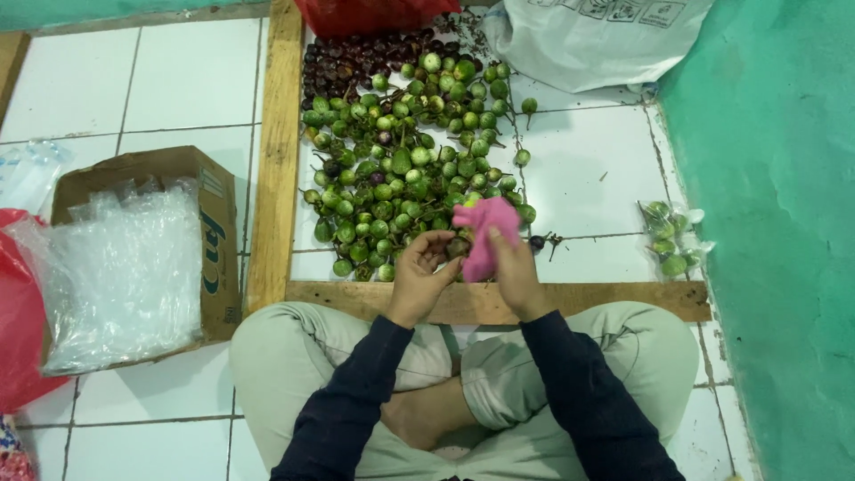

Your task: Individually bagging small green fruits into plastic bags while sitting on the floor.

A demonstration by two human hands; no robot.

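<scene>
I sit cross-legged on a white tiled floor. A big pile of small round green eggplants (401,169) lies in front of me inside a wooden frame (276,151). My left hand (420,274) holds one small eggplant (458,248) by its fingertips. My right hand (512,272) grips a pink cloth (485,230) and presses it against that eggplant. Darker purple ones (343,64) lie at the far end of the pile.
A cardboard box (218,240) full of clear plastic bags stands at my left, beside a red plastic bag (18,312). A filled clear bag of eggplants (670,239) lies at right near the green wall (784,223). A white sack (597,40) and red bag (365,13) sit beyond the pile.
</scene>
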